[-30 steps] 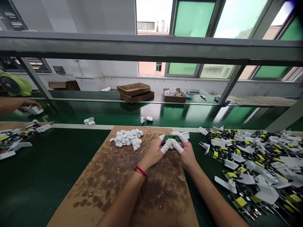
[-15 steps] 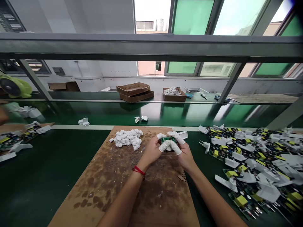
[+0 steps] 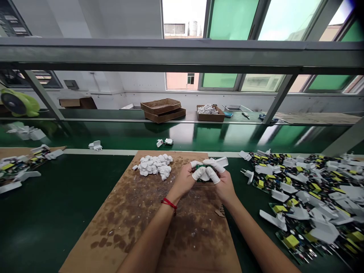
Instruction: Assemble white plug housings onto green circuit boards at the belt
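Head view, left hand [image 3: 184, 181] and right hand [image 3: 225, 186] gripping circuit board [image 3: 203, 167], mostly hidden by white finger cots [image 3: 198, 173]

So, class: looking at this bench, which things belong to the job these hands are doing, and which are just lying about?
In the job: left hand, right hand, green circuit board, white plastic casing, pile of white pieces, heap of boards and casings.

Lying about: green fan, stacked brown trays.
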Action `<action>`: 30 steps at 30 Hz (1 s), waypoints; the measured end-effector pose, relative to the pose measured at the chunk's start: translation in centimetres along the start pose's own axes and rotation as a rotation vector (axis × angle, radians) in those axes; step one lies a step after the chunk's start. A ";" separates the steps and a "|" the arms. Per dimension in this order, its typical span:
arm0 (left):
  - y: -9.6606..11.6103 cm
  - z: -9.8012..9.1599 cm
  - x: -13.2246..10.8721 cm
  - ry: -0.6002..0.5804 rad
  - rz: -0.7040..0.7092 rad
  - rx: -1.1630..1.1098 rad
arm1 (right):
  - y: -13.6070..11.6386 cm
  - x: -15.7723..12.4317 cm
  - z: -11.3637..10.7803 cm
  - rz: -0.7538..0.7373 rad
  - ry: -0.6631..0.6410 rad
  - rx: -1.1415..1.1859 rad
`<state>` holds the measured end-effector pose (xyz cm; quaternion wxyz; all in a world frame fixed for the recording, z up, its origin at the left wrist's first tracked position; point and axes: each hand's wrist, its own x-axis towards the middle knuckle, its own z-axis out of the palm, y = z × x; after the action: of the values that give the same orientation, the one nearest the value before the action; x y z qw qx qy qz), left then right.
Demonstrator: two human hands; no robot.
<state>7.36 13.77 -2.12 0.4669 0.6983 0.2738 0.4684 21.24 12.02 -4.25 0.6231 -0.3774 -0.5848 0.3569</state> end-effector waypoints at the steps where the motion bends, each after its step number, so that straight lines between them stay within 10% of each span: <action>1: 0.1 0.0 0.0 -0.013 0.000 -0.001 | 0.1 0.0 -0.1 0.026 0.010 0.023; 20: -0.6 -0.6 0.2 0.125 -0.122 0.055 | -0.9 0.2 -0.1 0.256 -0.151 0.265; 30: 0.3 -0.3 -0.1 -0.018 -0.176 -0.126 | -1.1 0.1 -0.1 0.226 -0.150 0.215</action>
<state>7.02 13.72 -1.87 0.5517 0.6450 0.2999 0.4355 21.38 11.58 -3.18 0.5704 -0.3442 -0.5420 0.5123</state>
